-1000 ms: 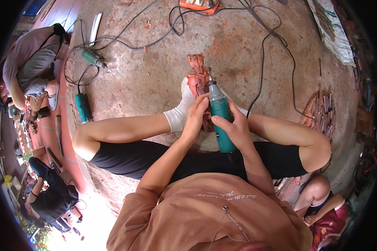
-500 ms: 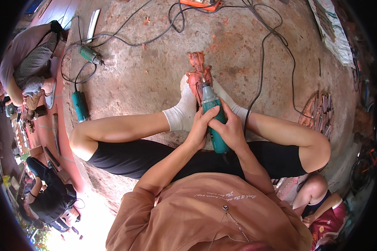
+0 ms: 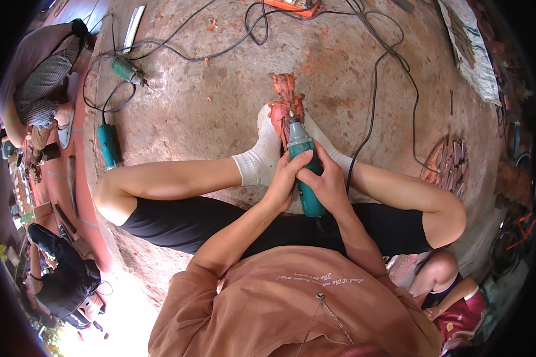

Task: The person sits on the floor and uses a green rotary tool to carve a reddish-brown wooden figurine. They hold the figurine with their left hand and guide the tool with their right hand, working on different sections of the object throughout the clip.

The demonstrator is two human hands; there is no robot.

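A green and grey die grinder (image 3: 307,152) lies between my hands, its tip pointing away from me. My left hand (image 3: 284,181) wraps its near-left side, thumb across the body. From the right, my right hand (image 3: 327,183) grips the same body, its thumb close to the left one. The grinder's bit meets the middle of a reddish-brown carved wooden figure (image 3: 284,89). That figure stands between my white-socked feet (image 3: 262,140), which press against its sides. My hands and the tool hide part of its lower end.
Two more green power tools (image 3: 124,70) (image 3: 108,146) lie at the left with looping black cords (image 3: 187,58). An orange case (image 3: 295,6) sits at the far edge. Wood strips (image 3: 449,160) are piled at the right. People sit at the far left (image 3: 41,77), lower left (image 3: 65,285) and lower right (image 3: 458,297).
The figure's far end has tipped slightly to the right between my feet. The view has turned a little. Both hands keep their grip on the die grinder.
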